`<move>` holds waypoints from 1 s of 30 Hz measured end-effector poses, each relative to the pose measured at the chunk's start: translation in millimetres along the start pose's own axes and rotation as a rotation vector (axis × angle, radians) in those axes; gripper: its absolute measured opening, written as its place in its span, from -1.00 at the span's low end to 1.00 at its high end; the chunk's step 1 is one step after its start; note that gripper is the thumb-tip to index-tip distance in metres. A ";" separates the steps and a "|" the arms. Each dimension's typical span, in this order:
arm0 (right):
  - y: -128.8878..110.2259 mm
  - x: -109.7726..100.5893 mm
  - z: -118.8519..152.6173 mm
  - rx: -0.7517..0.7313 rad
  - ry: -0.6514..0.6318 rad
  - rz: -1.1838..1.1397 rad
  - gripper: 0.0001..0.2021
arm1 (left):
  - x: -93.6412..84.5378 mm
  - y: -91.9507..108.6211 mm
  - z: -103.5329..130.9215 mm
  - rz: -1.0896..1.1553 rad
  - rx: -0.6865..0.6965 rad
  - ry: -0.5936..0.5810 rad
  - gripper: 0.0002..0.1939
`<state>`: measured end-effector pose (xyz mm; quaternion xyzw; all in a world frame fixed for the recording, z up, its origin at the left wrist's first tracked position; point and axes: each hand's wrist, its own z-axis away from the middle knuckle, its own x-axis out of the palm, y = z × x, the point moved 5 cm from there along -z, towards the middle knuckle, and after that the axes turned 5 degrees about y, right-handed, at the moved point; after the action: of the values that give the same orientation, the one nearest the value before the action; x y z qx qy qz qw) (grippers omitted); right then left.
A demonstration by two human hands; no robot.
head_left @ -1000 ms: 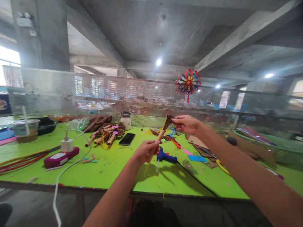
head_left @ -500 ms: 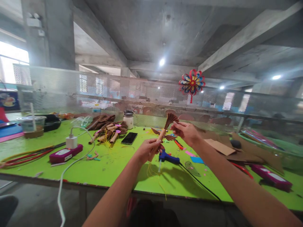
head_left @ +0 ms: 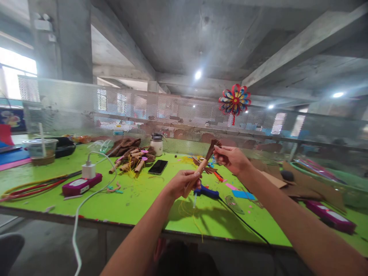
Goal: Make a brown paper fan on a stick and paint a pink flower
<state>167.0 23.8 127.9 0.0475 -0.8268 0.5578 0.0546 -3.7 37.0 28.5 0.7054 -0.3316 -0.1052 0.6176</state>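
My left hand is closed round the lower part of a tan paper tube, which tilts up to the right above the table. A pleated brown paper fan spreads from the tube's upper end. My right hand pinches the fan's right edge between thumb and fingers. Below the tube lies a blue glue gun with a black cord. Behind the tube rest more pleated brown paper and yellow strands, partly hidden by my hands.
Several finished-looking brown tubes lie in a pile at left, beside a phone and a jar. A purple power strip with a white cable sits front left. Cardboard and a green basket are at right.
The tube and its fan have tilted further to the right. My right hand has shifted slightly right and down along with the fan's edge; my left hand keeps its hold.
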 end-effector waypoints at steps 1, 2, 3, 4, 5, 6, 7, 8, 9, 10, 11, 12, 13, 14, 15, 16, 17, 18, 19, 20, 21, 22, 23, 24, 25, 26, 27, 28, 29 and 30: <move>-0.1 -1.2 0.5 -0.003 0.003 0.001 -0.67 | -0.2 -0.7 -0.2 0.001 -0.008 -0.003 -0.62; -0.4 -2.6 1.1 -0.002 0.006 0.006 -0.68 | -0.2 -1.4 -0.5 -0.004 -0.013 -0.004 -0.62; -0.9 -4.2 1.8 0.002 0.008 0.014 -0.68 | 0.0 -1.9 -1.0 -0.014 -0.013 -0.004 -0.62; -1.5 -5.5 2.6 0.013 0.007 0.025 -0.69 | 0.3 -2.0 -1.5 -0.028 -0.006 -0.002 -0.62; -2.3 -6.6 3.6 0.032 0.000 0.037 -0.70 | 0.7 -1.8 -2.0 -0.046 0.007 0.002 -0.62; -3.1 -7.3 4.6 0.060 -0.011 0.051 -0.71 | 1.1 -1.3 -2.5 -0.068 0.024 0.008 -0.62; -4.0 -7.7 5.8 0.094 -0.030 0.065 -0.72 | 1.4 -0.4 -2.9 -0.094 0.045 0.017 -0.63; -5.2 -7.9 7.0 0.131 -0.051 0.077 -0.74 | 1.6 0.9 -3.2 -0.126 0.069 0.024 -0.63; -6.5 -8.1 8.2 0.166 -0.074 0.086 -0.76 | 1.8 2.2 -3.3 -0.158 0.092 0.028 -0.64; -8.1 -8.6 9.3 0.196 -0.095 0.090 -0.78 | 2.1 3.3 -3.2 -0.188 0.110 0.026 -0.64; -9.8 -9.6 10.1 0.220 -0.112 0.093 -0.79 | 2.3 4.1 -3.0 -0.212 0.122 0.017 -0.64; -11.3 -11.2 10.8 0.241 -0.125 0.095 -0.80 | 2.6 4.5 -2.8 -0.230 0.127 0.002 -0.65; -12.7 -13.4 11.3 0.260 -0.132 0.102 -0.81 | 2.8 4.4 -2.7 -0.243 0.127 -0.015 -0.65; -13.7 -16.0 11.7 0.278 -0.138 0.116 -0.81 | 3.0 4.0 -2.6 -0.251 0.122 -0.032 -0.66; -14.5 -18.7 12.2 0.296 -0.146 0.134 -0.81 | 3.0 3.4 -2.6 -0.257 0.115 -0.045 -0.66; -15.3 -21.2 12.8 0.313 -0.156 0.155 -0.81 | 3.0 2.7 -2.7 -0.263 0.109 -0.054 -0.67; -16.1 -23.5 13.5 0.328 -0.168 0.175 -0.81 | 3.0 2.2 -2.7 -0.268 0.103 -0.060 -0.68; -17.1 -25.2 14.3 0.343 -0.182 0.190 -0.80 | 3.1 2.0 -2.7 -0.273 0.099 -0.064 -0.69; -18.3 -26.6 15.3 0.357 -0.195 0.199 -0.79 | 3.3 2.0 -2.6 -0.278 0.097 -0.065 -0.71; -19.8 -27.8 16.2 0.371 -0.204 0.205 -0.78 | 3.6 2.5 -2.4 -0.283 0.098 -0.068 -0.72; -21.5 -29.0 17.2 0.385 -0.209 0.211 -0.76 | 4.0 3.5 -2.0 -0.292 0.102 -0.069 -0.73; -23.4 -30.6 17.8 0.397 -0.206 0.223 -0.75 | 4.4 4.6 -1.5 -0.304 0.105 -0.070 -0.73; -25.7 -32.8 18.1 0.402 -0.196 0.243 -0.75 | 4.7 5.8 -1.0 -0.319 0.107 -0.069 -0.74; -28.3 -35.7 17.9 0.400 -0.179 0.268 -0.77 | 5.0 7.1 -0.6 -0.331 0.105 -0.065 -0.74; -31.1 -39.2 17.3 0.389 -0.157 0.294 -0.79 | 5.2 8.0 -0.2 -0.340 0.099 -0.063 -0.74; -33.7 -43.1 16.5 0.374 -0.137 0.315 -0.81 | 5.5 8.9 0.1 -0.343 0.091 -0.060 -0.74; -35.9 -47.0 15.8 0.357 -0.119 0.327 -0.84 | 5.8 9.5 0.1 -0.342 0.084 -0.057 -0.73; -37.2 -50.7 15.3 0.340 -0.106 0.326 -0.85 | 6.3 10.0 0.1 -0.342 0.078 -0.059 -0.73; -37.8 -54.0 15.2 0.323 -0.095 0.315 -0.86 | 6.8 10.2 -0.1 -0.346 0.075 -0.063 -0.72; -37.6 -56.6 15.6 0.304 -0.084 0.294 -0.85 | 7.1 10.0 -0.4 -0.351 0.071 -0.067 -0.70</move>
<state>227.7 -3.7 148.5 -0.0427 -0.7329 0.6754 -0.0698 -1.5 33.0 39.9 0.7700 -0.2272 -0.2228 0.5530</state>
